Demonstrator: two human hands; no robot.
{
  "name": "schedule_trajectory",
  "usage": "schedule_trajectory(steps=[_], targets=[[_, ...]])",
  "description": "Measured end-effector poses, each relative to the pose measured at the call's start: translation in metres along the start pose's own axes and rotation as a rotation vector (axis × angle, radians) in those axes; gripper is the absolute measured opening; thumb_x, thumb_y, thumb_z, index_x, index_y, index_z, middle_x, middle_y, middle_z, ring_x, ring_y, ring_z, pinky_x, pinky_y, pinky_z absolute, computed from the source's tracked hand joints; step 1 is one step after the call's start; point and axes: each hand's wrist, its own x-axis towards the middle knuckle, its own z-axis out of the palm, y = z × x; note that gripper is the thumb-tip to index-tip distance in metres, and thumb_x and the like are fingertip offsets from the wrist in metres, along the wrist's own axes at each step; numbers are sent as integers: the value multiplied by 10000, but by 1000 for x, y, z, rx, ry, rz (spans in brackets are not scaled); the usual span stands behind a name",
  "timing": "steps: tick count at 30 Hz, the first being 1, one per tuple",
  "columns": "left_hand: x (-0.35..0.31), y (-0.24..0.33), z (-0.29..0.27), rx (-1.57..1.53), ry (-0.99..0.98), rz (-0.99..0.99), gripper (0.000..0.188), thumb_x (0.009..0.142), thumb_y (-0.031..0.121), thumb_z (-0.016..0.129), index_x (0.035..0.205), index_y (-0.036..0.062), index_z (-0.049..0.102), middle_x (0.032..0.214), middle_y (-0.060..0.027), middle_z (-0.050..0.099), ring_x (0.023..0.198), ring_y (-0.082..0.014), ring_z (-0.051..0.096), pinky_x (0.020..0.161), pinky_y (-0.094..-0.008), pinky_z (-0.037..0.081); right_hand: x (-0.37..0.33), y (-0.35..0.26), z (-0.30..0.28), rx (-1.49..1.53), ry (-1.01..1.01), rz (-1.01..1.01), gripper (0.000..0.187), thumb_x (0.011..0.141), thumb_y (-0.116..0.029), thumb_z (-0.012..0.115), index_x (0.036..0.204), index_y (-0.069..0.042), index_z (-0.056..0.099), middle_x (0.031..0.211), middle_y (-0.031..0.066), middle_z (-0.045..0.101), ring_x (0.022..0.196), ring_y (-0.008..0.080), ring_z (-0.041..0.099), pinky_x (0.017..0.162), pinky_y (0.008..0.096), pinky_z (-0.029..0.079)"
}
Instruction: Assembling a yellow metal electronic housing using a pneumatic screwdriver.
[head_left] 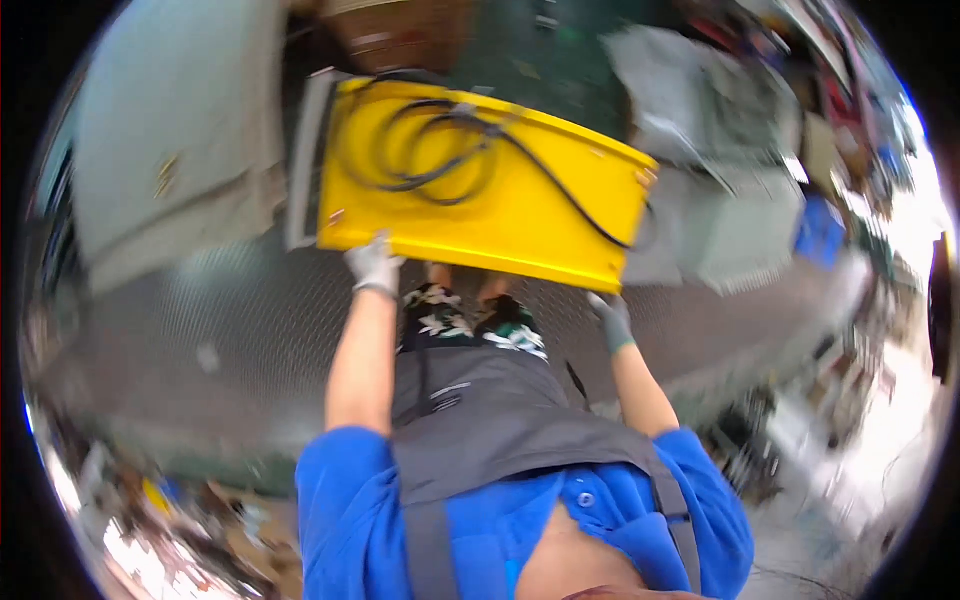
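A large yellow panel or shallow case lies across in front of me, tilted slightly down to the right. Its far left end has a grey edge strip. On the yellow face rests a black cable, loosely coiled at the left and trailing to the right edge. My left hand, in a pale glove, is closed on the near edge toward the left end. At the near right corner, my gloved right hand grips the same edge. The fingertips of both hands are partly hidden beneath the case, and motion blurs the picture.
At the left stands a big pale grey cabinet-like block. A brown box is beyond the case. Grey sheeting, a pale box and a blue object crowd the right. Underfoot is a dark textured floor.
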Motion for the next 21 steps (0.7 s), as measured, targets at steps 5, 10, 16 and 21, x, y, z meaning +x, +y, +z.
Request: schedule_trajectory(steps=[5,10,16,21], targets=[[15,14,-10,281,67,-298,415,935,136,658,1318,108,503,1268,-85,597,1093,-300,626,858,-616,490,13,18,31,232,344,107,635,887,-140,707,1445,-48,420,1297,130,577,1108,220,604,849,321,530],[41,22,-25,412,313,7,563,903,58,667,1394,110,397,1297,-95,566,1161,-306,596,966,-590,469,29,22,21,-99,461,-85,610,855,-203,722,1389,-30,485,1183,101,624,1055,166,593,896,315,487],[37,34,-39,588,20,133,605,842,122,748,1345,145,413,1241,-74,579,1013,-231,614,674,-410,541,43,27,11,-5,371,-113,319,889,-149,674,1185,-36,634,1093,66,669,994,170,609,907,334,478],[23,37,-25,591,227,144,699,825,105,787,1350,76,327,1252,-112,566,1016,-241,637,677,-424,561,45,32,12,-6,393,-56,397,937,-132,642,1302,4,567,1143,77,654,1011,172,607,908,288,462]])
